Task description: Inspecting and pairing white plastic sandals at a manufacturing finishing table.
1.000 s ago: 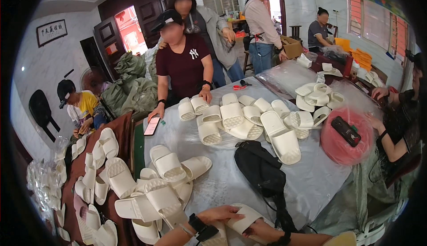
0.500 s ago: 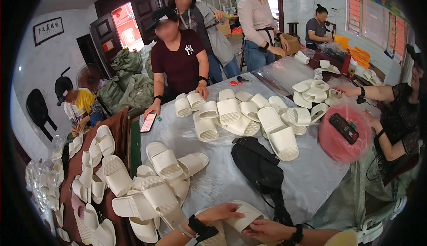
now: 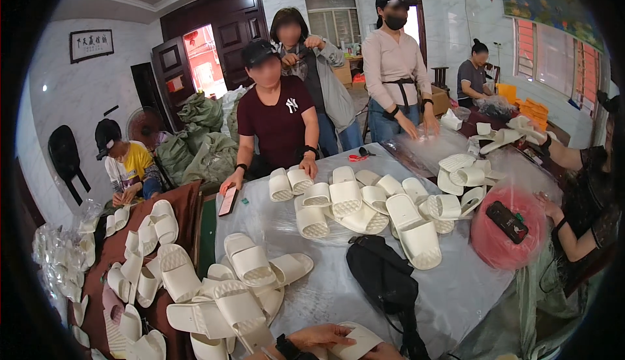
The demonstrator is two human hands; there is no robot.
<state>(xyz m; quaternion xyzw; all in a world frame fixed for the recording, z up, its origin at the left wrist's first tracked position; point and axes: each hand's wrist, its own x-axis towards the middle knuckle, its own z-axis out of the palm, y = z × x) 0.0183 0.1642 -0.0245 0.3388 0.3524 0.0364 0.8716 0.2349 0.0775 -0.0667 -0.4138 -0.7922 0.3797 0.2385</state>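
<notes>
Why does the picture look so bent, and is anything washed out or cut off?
Head view: the fisheye lens bends straight edges near its dark rim; same view: the doorway is partly washed out, pale sheen streaks the clear plastic film, and the lower edge crops the right hand.

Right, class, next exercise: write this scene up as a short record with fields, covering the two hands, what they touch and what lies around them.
Left hand: fingers on a cream slipper
Right hand: at the same slipper, mostly cut off by the lower edge
Grip: firmness cannot be told
Near pile: overlapping cream slippers, left of the hands
Far pile: more cream slippers, across the grey-covered table
Bag: black bag, beyond the right hand
Right side: round pink bundle, dark object on top
</notes>
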